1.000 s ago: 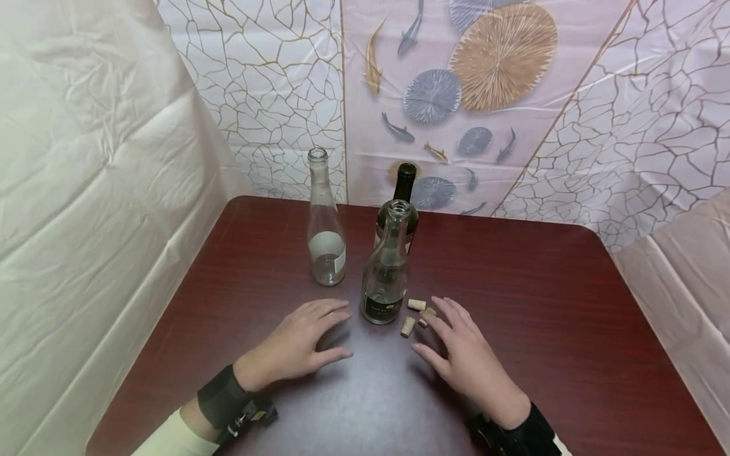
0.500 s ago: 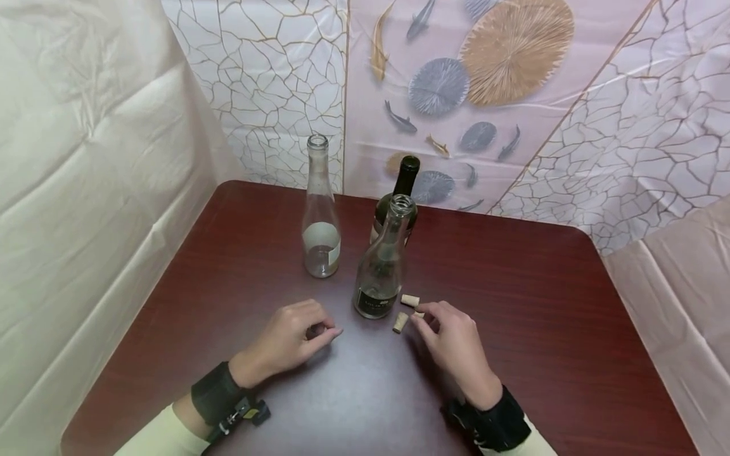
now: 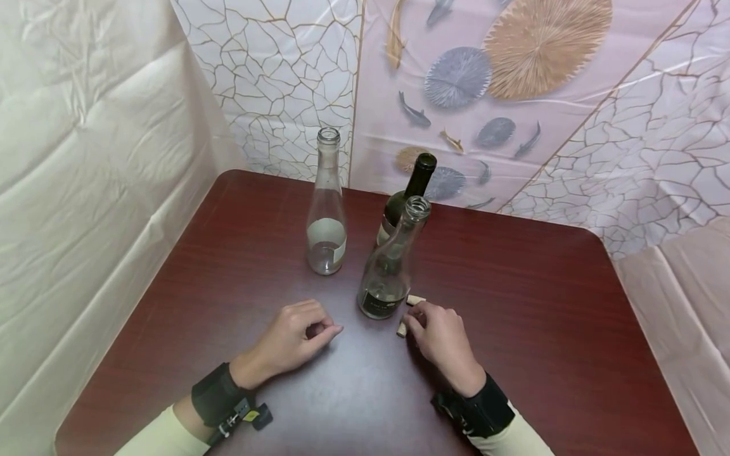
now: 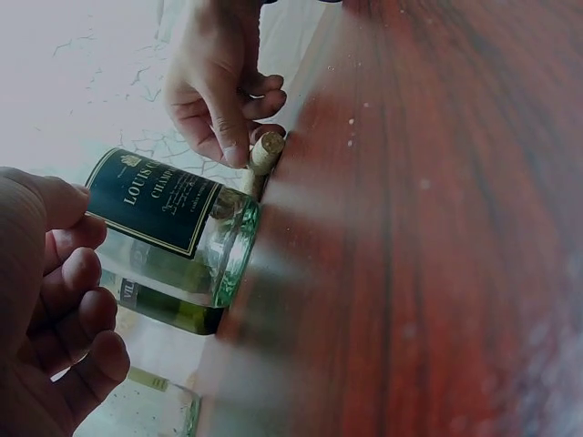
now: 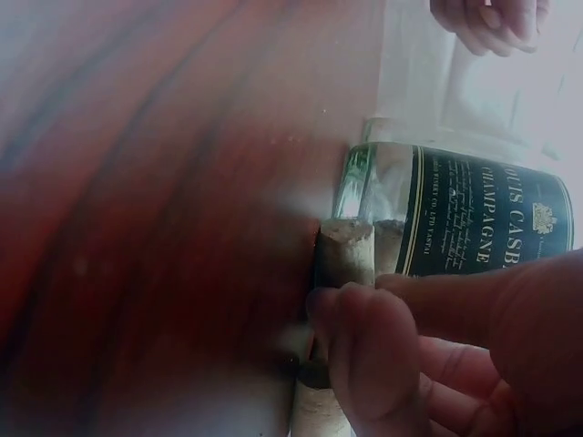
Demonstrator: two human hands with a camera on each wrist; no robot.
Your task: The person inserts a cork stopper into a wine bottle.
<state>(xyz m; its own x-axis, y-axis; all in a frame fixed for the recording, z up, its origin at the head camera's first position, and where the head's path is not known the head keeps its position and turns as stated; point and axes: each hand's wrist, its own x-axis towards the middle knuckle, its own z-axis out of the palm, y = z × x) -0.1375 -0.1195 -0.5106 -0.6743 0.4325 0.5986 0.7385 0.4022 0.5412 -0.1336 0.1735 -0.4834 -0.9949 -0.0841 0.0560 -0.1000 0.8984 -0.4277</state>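
My right hand [image 3: 443,335] is bent down over the wine corks right of the front clear bottle [image 3: 381,294], thumb and forefinger drawn together at a cork [image 5: 348,250]. The fingers partly hide that grip. One cork [image 3: 402,329] shows at the fingertips on the near side, and another cork [image 3: 416,300] lies just beyond them. In the left wrist view a cork [image 4: 267,150] sits by the right thumb. My left hand [image 3: 291,339] hovers or rests low left of that bottle, its fingers loosely curled around nothing. The dark label [image 4: 150,200] reads partly "Louis" and "Champagne".
A tall clear bottle [image 3: 327,234] with a pale label stands upright at the back left. Partly behind the front bottle is a dark green bottle [image 3: 419,177]. The dark red tabletop [image 3: 513,285] reaches patterned cloth [image 3: 279,82] at the back.
Both hands were spread a second ago; their fingers have since curled. My right hand came down onto the corks and shifted slightly left, covering one cork. The bottles stay standing in place.
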